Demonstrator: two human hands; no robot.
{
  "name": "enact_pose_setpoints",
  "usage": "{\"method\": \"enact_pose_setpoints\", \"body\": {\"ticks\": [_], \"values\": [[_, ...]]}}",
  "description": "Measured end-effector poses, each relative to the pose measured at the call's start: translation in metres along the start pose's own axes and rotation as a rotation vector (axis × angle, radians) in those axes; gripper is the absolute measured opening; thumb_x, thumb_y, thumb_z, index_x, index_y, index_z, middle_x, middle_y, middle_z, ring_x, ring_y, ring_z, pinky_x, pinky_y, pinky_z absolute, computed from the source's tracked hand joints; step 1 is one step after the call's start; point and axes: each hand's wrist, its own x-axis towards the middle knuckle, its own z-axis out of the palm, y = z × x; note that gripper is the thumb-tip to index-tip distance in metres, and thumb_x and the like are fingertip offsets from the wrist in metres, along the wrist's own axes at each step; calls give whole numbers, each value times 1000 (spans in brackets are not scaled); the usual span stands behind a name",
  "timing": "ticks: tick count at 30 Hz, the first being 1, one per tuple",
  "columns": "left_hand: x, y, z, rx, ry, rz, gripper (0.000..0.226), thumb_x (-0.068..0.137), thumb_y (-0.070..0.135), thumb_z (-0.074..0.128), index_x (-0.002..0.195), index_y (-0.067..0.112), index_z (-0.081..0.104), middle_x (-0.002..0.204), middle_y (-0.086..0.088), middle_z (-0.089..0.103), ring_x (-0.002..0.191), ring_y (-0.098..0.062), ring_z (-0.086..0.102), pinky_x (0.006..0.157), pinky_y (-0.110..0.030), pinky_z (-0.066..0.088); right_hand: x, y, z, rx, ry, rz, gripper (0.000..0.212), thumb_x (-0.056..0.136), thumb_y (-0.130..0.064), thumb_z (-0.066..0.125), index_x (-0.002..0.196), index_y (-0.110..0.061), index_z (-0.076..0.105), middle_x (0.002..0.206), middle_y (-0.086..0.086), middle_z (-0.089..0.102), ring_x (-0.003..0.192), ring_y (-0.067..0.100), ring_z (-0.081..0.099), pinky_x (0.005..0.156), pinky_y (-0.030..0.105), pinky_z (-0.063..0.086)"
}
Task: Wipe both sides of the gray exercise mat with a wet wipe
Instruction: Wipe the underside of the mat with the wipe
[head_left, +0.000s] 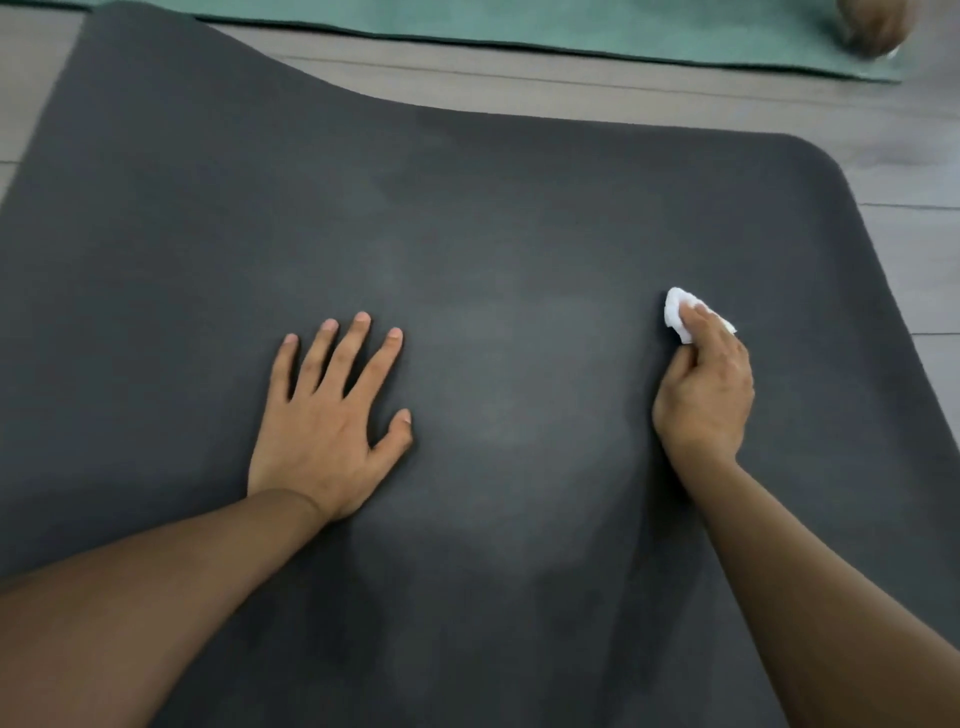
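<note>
Wipe down on the gray mat

Mat fills the view: the gray exercise mat (467, 234) lies spread on a pale plank floor (909, 171), its far right corner rounded, its far left edge lifting in a gentle wave. Left hand (327, 421) is flat on the mat, fingers straight and spread, palm down, holding nothing. Right hand (704, 384) sits well apart to the right, fingers curled round a bunched white wet wipe (678, 312) and pressing it onto the surface (a corner pokes out past the fingertips). Beyond, a green mat (571, 26) runs along the top; at its right end something blurred, possibly another hand.
</note>
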Motion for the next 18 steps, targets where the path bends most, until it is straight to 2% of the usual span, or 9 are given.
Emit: {"method": "enact_pose_setpoints", "body": {"ticks": [4, 6, 7, 9, 10, 12, 13, 15, 18], "values": [[-4, 8, -6, 105, 88, 120, 50, 101, 42, 39, 139, 14, 56, 140, -21, 52, 125, -44, 51, 112, -59, 34, 1, 1, 0, -12, 18, -55, 48, 90, -6, 41, 130, -29, 54, 133, -12, 55, 124, 12, 47, 105, 31, 39], [-7, 16, -15, 154, 43, 144, 44, 104, 38, 37, 132, 11, 58, 133, -18, 57, 117, -43, 56, 104, -56, 40, 3, 4, 1, -19, 10, -89, 47, 90, -7, 40, 130, -25, 55, 136, -9, 55, 125, 15, 47, 106, 33, 38], [-11, 18, -20, 147, -10, 135, 47, 105, 40, 36, 136, 12, 55, 137, -16, 55, 121, -42, 54, 105, -55, 39, 3, 6, 1, -28, 6, -100, 46, 91, -8, 39, 131, -24, 55, 137, -9, 54, 126, 16, 47, 107, 33, 37], [-24, 18, -29, 95, -158, 117, 65, 102, 54, 32, 155, 17, 37, 157, -12, 40, 142, -38, 40, 117, -56, 31, 5, 9, 4, -40, 1, -111, 44, 92, -9, 39, 131, -22, 55, 138, -7, 54, 128, 17, 46, 110, 30, 33], [-32, 14, -34, 72, -253, 124, 79, 98, 66, 29, 163, 22, 18, 169, -7, 21, 153, -35, 24, 122, -57, 21, 6, 10, 5, -37, -1, -99, 44, 93, -9, 39, 132, -20, 55, 139, -6, 53, 130, 17, 45, 111, 29, 31], [-35, 1, -44, 58, -484, 159, 108, 84, 87, 31, 158, 32, -24, 168, 5, -26, 156, -25, -16, 126, -57, 0, 5, 11, 5, -37, -16, -105, 44, 94, -8, 39, 133, -18, 54, 140, -4, 53, 131, 18, 43, 113, 28, 30], [-30, -3, -49, 81, -580, 169, 120, 77, 92, 38, 152, 35, -35, 161, 8, -39, 152, -21, -27, 125, -56, -5, 5, 11, 5, -45, -16, -120, 44, 94, -6, 39, 133, -17, 54, 139, -3, 53, 131, 19, 43, 112, 29, 31], [-21, 0, -53, 109, -668, 171, 134, 70, 92, 51, 147, 36, -43, 156, 9, -47, 149, -20, -33, 125, -57, -5, 5, 9, 4, -67, -30, -145, 43, 93, -3, 36, 131, -16, 54, 135, -3, 55, 128, 20, 45, 109, 32, 35], [-19, 5, -48, 119, -650, 160, 137, 69, 91, 56, 145, 36, -45, 156, 7, -48, 151, -25, -32, 124, -60, -3, 8, -4, 2, -115, -31, -103, 42, 82, -1, 26, 110, -14, 56, 116, -3, 60, 113, 24, 48, 96, 37, 44]]}}
